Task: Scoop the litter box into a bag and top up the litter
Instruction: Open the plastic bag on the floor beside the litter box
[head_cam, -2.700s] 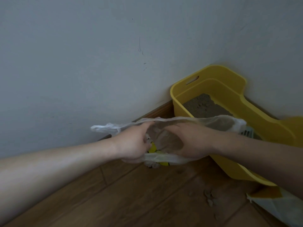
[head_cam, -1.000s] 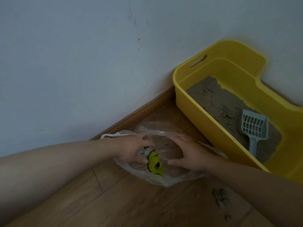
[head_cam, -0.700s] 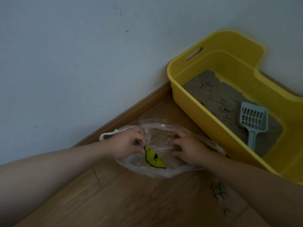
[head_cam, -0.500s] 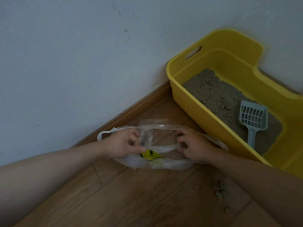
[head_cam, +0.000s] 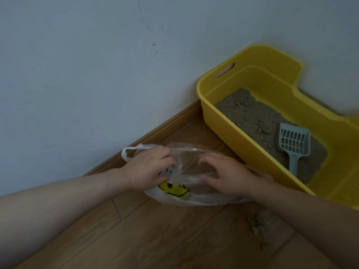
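We have our left hand [head_cam: 149,169] pinching the rim of the thin clear plastic bag with a yellow print [head_cam: 194,164]. Our right hand [head_cam: 229,175] lies on the same bag with fingers bent, and we cannot tell whether it nips the film. The hands sit apart, the bag's mouth between them, low on the brown wooden floor [head_cam: 155,239]. Beyond our right hand stands the yellow plastic litter box [head_cam: 223,121], holding grey-brown litter [head_cam: 248,113] with the pale blue slotted plastic scoop [head_cam: 294,141] lying on it, in neither hand. A few small litter clumps [head_cam: 257,226] lie on the floor beside our right forearm. We judge the task barely begun: the bag is being opened, nothing looks scooped into it, and both scooping and topping up remain
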The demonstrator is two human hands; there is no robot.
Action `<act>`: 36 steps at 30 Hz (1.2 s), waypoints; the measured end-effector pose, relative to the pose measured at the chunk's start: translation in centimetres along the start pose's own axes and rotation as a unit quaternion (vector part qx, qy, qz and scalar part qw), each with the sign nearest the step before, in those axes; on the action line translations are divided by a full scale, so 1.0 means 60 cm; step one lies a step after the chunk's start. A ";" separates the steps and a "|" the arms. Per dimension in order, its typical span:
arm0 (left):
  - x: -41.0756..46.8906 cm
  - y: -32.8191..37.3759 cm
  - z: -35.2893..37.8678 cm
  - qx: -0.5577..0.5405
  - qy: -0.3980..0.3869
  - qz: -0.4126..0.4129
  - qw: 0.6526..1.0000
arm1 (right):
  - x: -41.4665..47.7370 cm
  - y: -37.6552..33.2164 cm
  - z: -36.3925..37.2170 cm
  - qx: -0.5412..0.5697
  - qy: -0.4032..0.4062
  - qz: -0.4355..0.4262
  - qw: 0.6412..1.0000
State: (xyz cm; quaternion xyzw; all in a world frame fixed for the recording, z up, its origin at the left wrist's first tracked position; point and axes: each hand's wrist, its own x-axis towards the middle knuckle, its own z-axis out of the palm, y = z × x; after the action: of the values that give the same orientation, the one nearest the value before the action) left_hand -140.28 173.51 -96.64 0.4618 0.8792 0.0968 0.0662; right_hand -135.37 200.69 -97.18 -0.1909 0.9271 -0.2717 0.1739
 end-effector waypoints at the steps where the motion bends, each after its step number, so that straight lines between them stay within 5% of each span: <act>1: 0.006 0.003 -0.003 0.017 0.000 0.036 0.999 | 0.002 -0.005 0.000 -0.046 0.011 -0.032 0.998; 5: 0.031 0.002 -0.004 0.054 -0.066 0.086 0.993 | 0.017 -0.011 0.026 -0.129 0.000 -0.094 0.987; 9: 0.026 -0.011 0.006 0.063 -0.175 -0.015 0.982 | 0.028 -0.001 0.047 -0.151 -0.093 -0.035 0.984; 13: 0.016 -0.023 0.020 0.001 -0.211 -0.104 0.972 | 0.026 0.025 0.043 -0.117 -0.105 -0.022 0.987; 23: -0.006 -0.042 0.058 -0.091 -0.220 -0.161 0.958 | 0.008 0.078 0.053 0.016 -0.135 0.017 0.991; 32: -0.011 -0.049 0.068 -0.071 -0.217 -0.134 0.964 | 0.044 0.038 0.063 -0.112 -0.154 -0.091 0.977; 36: -0.017 -0.050 0.064 -0.050 -0.217 -0.147 0.964 | 0.038 0.046 0.062 -0.063 -0.127 -0.089 0.986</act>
State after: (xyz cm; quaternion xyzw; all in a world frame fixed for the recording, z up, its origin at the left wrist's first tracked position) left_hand -141.33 171.41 -101.02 0.3333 0.8959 0.0276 0.2923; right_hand -136.48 200.21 -102.18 -0.3166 0.8920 -0.2006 0.2526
